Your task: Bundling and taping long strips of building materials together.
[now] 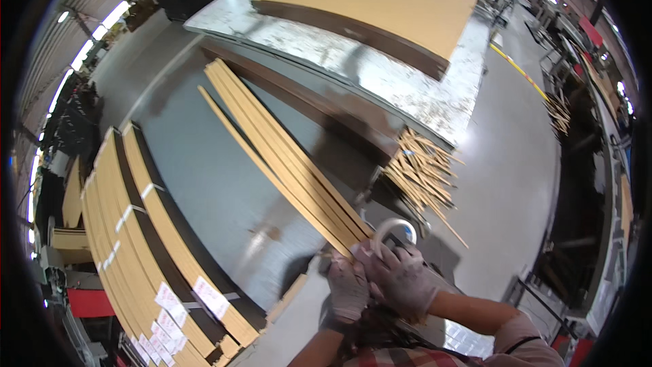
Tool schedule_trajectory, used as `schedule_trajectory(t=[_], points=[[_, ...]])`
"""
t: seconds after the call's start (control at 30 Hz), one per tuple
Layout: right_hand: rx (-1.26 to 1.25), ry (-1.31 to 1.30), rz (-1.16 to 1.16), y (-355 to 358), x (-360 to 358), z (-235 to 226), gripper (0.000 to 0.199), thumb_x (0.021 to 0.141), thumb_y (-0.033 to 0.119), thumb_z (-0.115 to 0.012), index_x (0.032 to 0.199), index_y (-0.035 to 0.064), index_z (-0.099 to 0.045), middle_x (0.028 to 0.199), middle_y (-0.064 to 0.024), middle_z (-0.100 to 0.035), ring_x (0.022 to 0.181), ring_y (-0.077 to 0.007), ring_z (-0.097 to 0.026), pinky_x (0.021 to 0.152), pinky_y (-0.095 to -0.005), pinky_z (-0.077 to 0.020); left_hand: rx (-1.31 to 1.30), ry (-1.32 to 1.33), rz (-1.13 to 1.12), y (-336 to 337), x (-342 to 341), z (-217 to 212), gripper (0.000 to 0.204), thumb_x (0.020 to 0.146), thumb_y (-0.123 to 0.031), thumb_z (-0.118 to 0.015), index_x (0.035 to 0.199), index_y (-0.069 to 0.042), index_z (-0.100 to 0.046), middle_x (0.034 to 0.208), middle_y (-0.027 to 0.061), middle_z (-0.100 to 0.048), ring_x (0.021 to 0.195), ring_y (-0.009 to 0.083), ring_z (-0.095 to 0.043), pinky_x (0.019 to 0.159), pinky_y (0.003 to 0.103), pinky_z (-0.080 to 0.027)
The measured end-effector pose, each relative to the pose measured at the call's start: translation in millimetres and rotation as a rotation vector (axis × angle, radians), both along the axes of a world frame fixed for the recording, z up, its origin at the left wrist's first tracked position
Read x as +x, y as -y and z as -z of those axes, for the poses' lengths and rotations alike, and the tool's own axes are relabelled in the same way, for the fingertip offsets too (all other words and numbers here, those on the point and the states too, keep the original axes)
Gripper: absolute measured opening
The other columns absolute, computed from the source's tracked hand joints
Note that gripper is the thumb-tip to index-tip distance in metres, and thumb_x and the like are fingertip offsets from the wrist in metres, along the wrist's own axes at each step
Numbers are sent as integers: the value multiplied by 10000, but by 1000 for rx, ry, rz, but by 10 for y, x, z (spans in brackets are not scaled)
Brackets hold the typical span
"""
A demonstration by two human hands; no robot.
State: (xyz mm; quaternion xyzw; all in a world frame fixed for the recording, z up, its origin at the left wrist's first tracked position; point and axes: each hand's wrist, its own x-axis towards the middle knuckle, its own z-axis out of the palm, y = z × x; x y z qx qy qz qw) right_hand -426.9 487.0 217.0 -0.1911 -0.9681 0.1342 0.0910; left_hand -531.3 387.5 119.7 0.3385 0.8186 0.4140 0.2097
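Long tan strips (285, 156) lie on a grey surface (204, 190), 1 angled away from the others. At their near end, the gloved right hand (402, 278) grasps a white tape roll (383, 228); the left hand (348, 290) meets the strips, its grip unclear. Banded strips (139, 251) lie leftward.

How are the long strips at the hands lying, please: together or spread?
Partly spread: the leftmost strip lies apart from the other strips at the far end, closer near the left hand.

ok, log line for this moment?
left hand: touching tan strips | right hand: holding white roll | banded stacks: at left
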Motion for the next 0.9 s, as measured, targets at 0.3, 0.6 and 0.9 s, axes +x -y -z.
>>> schedule_trajectory(t=[0.3, 0.6, 0.9], points=[[215, 45, 108, 319, 267, 521, 591, 741, 350, -631, 1233, 37, -530, 1261, -171, -438, 1126, -315, -439, 964, -463, -346, 472, 476, -290, -1225, -2298, 204, 535, 901, -237, -605, 1285, 58, -378, 1254, 209, -505, 1078, 289, -533, 917, 373, -442], [152, 74, 138, 260, 477, 552, 672, 788, 371, -584, 1357, 40, -450, 1330, -188, -405, 1227, -358, -369, 1029, -492, -278, 456, 351, -284, -1899, -3179, 243, 800, 936, -198, -552, 1477, 32, -10, 1491, 232, -261, 1384, 293, -267, 1116, 304, -214], [90, 172, 84, 212, 616, 567, 704, 771, 396, -613, 1352, 36, -443, 1333, -183, -411, 1237, -348, -376, 1041, -497, -287, 353, 261, -297, -1667, -2930, 511, 709, 973, -347, -433, 1471, 33, -100, 1457, 237, -336, 1357, 328, -327, 1099, 335, -266]])
